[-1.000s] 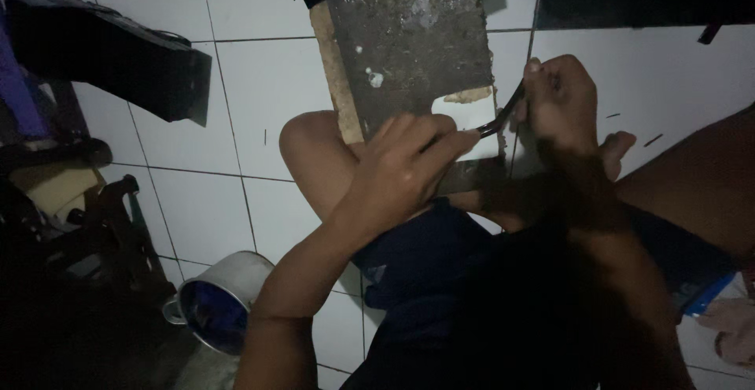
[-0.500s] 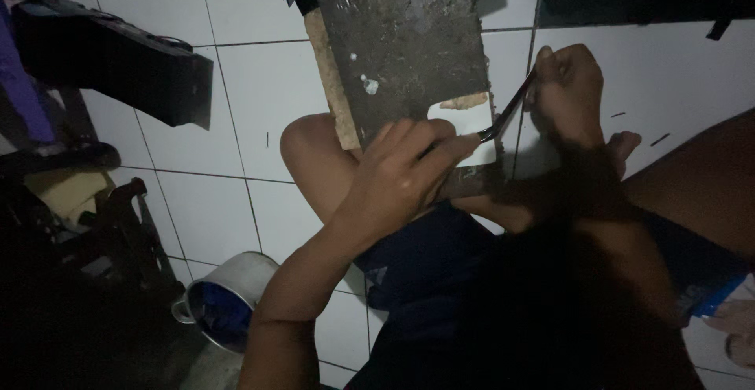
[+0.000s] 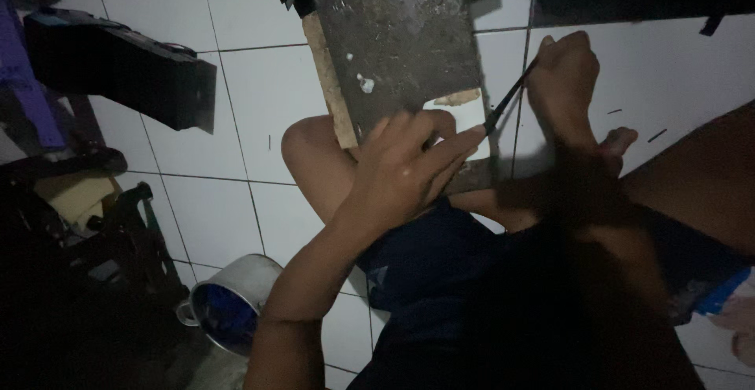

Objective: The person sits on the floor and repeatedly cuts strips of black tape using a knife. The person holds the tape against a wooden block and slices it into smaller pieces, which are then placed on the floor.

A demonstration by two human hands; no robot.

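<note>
Since the earlier frame the right hand (image 3: 560, 71) has drawn its thin dark blade (image 3: 506, 105) up and away toward one o'clock, its tip now just off the left fingertips. In the head view the left hand (image 3: 401, 174) presses on the near end of the dark worn board (image 3: 397, 44) — fingers spread fairly wide, flat on a pale sheet (image 3: 464, 126) at the board's five o'clock corner. The right fingers are curled tight round the blade. A metal pot (image 3: 228, 307) stands at seven o'clock.

head view | worn on head | faces steeply down | close over lap and tiled floor (image 3: 236, 107)
</note>
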